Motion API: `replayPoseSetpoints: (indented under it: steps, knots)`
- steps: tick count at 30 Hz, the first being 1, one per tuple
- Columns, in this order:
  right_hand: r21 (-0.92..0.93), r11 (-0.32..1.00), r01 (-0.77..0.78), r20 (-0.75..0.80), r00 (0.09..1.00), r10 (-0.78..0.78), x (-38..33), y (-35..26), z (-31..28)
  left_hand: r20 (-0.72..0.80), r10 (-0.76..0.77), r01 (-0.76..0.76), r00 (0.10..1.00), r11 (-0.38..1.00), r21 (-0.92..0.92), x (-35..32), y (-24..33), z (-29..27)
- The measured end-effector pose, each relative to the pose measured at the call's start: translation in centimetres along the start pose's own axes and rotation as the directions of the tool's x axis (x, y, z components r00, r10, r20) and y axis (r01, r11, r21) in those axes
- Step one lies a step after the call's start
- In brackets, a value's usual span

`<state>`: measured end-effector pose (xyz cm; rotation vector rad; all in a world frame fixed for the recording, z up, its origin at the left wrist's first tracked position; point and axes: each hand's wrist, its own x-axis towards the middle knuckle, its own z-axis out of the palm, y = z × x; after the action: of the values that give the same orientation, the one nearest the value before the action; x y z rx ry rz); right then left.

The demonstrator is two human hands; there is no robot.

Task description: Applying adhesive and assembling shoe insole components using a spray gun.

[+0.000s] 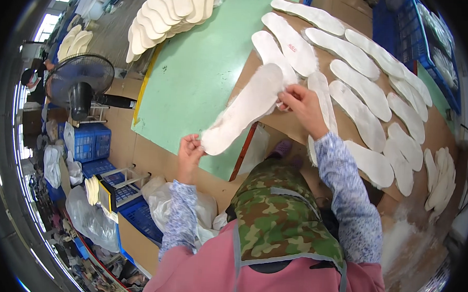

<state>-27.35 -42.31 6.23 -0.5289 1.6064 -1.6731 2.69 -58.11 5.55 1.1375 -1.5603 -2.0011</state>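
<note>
A white insole point(246, 107) with a fuzzy edge is stretched between my two hands, above the gap between the green table and the brown board. My left hand point(189, 153) pinches its narrower near end. At the other end, my right hand point(301, 106) has thumb and fingers closed on the insole's right edge. Just beyond lie more white insoles, one of them point(273, 55) partly covered by the held one. Another insole point(292, 43) bears a small red mark. To the right of my right hand, several insoles point(357, 114) are spread over the brown board.
The green tabletop point(195, 86) carries a fanned row of cream insoles point(164, 13) at its far left. A black fan point(81, 88) stands left of it. Blue crates point(435, 51) sit at the far right, and others point(88, 141) at left. White fluff point(406, 250) covers the board's near right.
</note>
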Motion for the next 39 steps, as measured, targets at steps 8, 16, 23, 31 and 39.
replayPoseSetpoints:
  steps: [8, 16, 23, 31, 39]
  knots:
    - [-0.422, 0.904, 0.071, 0.259, 0.965, 0.045, 14.1, 3.4, 1.6, -0.364, 0.04, -0.13, 0.93, 0.966, -0.224, -1.2, -10.1, 10.2]
    - [-0.8, 0.498, 0.336, 0.262, 0.941, -0.213, 16.6, 5.3, 3.8, -0.278, -0.043, -0.053, 0.96, 0.943, -0.328, 0.5, -13.3, 16.4]
    - [-0.859, 0.394, 0.328, 0.252, 0.939, -0.234, 16.0, 5.7, 3.6, -0.168, -0.118, 0.055, 0.979, 0.94, -0.338, 0.4, -13.8, 17.5]
    - [-0.769, 0.543, 0.337, 0.054, 0.881, -0.47, 10.8, 2.2, 1.0, 0.206, -0.308, 0.336, 0.929, 0.934, -0.119, -0.3, -14.7, 14.6]
    - [-0.326, 0.943, -0.067, 0.029, 0.996, 0.081, -8.7, 2.2, -2.8, 0.307, -0.293, 0.337, 0.906, 0.936, -0.1, 0.5, -12.7, 14.3]
